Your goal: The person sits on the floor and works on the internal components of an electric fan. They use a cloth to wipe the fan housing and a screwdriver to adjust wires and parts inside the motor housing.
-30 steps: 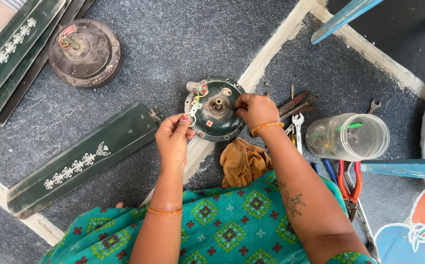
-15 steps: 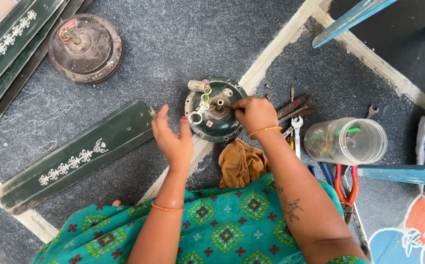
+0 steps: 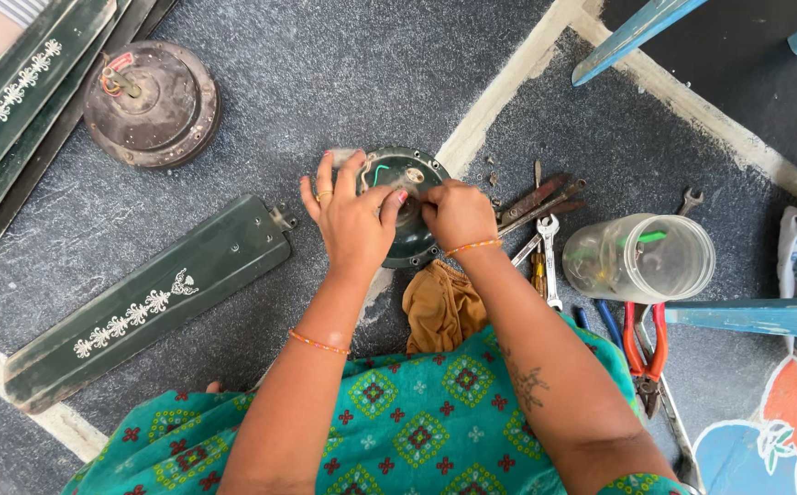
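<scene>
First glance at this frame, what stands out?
Both hands meet at centre on a round dark-green fan motor housing: left hand over its left side, right hand on its right. A detached green fan blade lies left of them. Right of them sit scattered wrenches and a clear plastic jar on its side.

Dark green fan motor housing (image 3: 405, 206); dark green fan blade (image 3: 146, 300) with white floral motif; ochre rag (image 3: 441, 307); red-handled pliers (image 3: 644, 344); clear plastic jar (image 3: 638, 258); teal garment (image 3: 398, 426) patterned with red-and-green diamonds; speckled grey floor (image 3: 343, 73).
</scene>
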